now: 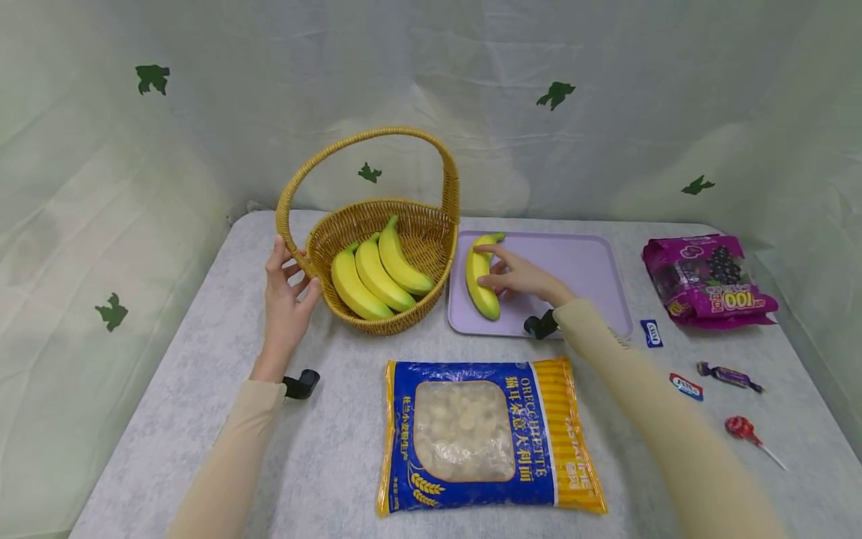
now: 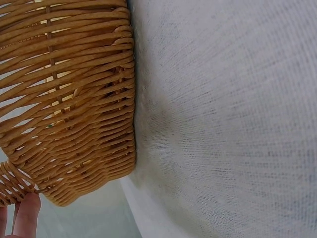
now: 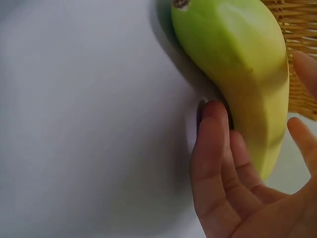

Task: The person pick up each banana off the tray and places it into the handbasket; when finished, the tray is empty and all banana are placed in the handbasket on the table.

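Head view. Banana [image 1: 482,287]: single, yellow with green tip, lying at the left edge of the lilac tray [image 1: 579,262], centre of frame. Long axis runs near-vertical in the picture, stem end toward the top, blunt end toward the bottom. Right hand [image 1: 521,277]: fingers curved over the banana's middle from the right side, thumb below, closing round it. Wicker basket [image 1: 384,247]: left of the tray, upper centre, holding three bananas [image 1: 377,273] that slant from upper right to lower left. Left hand [image 1: 286,296]: fingers relaxed and spread, touching the basket's left wall below the handle. Pasta bag [image 1: 481,434]: blue and yellow, lower centre. Purple candy bag [image 1: 707,281] and loose sweets [image 1: 730,376]: right side.

Left wrist view. Basket weave [image 2: 69,99] fills the upper left; one fingertip [image 2: 27,215] at the lower left touches its base. Cloth-covered table [image 2: 228,119] on the right.

Right wrist view. Banana [image 3: 242,64] runs from top centre down to the right; fingers [image 3: 213,144] lie along its left flank, the thumb [image 3: 304,69] on the far side, grasping it. Basket [image 3: 297,49] at the upper right edge.
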